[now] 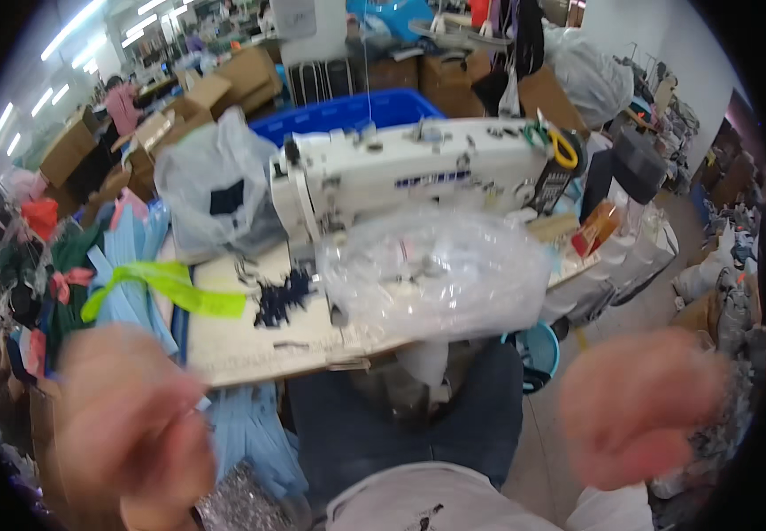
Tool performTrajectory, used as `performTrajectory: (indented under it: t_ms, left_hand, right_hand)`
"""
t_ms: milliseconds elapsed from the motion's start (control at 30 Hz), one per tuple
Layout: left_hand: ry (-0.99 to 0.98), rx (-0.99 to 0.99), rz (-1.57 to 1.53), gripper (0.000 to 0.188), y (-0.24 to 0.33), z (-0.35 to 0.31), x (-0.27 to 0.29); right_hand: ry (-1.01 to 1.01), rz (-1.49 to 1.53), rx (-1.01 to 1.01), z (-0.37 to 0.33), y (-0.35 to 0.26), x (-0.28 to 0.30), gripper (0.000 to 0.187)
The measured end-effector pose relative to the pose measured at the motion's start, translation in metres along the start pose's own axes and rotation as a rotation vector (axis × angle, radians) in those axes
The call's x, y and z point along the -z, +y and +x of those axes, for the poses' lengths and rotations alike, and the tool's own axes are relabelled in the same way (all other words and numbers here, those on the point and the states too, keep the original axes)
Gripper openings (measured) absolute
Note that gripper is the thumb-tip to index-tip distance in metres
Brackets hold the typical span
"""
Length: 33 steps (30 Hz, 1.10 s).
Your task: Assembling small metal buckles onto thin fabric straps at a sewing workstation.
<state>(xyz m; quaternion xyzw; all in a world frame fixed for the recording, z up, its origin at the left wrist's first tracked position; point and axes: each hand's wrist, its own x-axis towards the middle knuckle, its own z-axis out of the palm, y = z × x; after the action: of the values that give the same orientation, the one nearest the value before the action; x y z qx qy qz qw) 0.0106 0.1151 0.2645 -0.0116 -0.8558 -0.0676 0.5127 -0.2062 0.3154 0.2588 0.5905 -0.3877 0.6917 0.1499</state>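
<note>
Both hands are raised toward me and smeared by motion. My left hand [135, 416] hovers in front of the sewing table's left corner, near a neon yellow-green strip [170, 290]. My right hand [644, 407] is off to the right, above the floor beyond a light blue bin [539, 350]. The fingers of both look curled, but blur hides whether they hold anything. Between them stands a white sewing machine [418, 173], with a clear plastic bag [440, 279] bunched in front of it. Dark navy scraps [284, 296] lie on the tabletop [232, 350] left of the bag.
Scissors with yellow handles [564, 150] stand at the machine's right end. A translucent bag with dark contents [219, 190] sits at the table's left. Behind is a blue crate [400, 104]. Light blue fabric strips [254, 438] hang at the left, and cardboard boxes [241, 75] pile up beyond.
</note>
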Motion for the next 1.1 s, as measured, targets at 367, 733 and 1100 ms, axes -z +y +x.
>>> performTrajectory:
  t_ms: [367,733,1100]
  left_hand:
    - [-0.596,0.505,0.122,0.036,-0.072,-0.168,-0.108]
    - [-0.527,0.545,0.112,0.011,-0.081,-0.197,-0.117]
    - [0.046,1.452,-0.97,0.014,0.032,-0.189,-0.135]
  right_hand:
    - [-0.753,0.557,-0.508,0.032,-0.039,-0.005,0.023]
    - [-0.668,0.749,-1.234,-0.066,0.002,-0.009,0.017]
    - [-0.115,1.0,-1.955,-0.227,0.036,0.004,0.037]
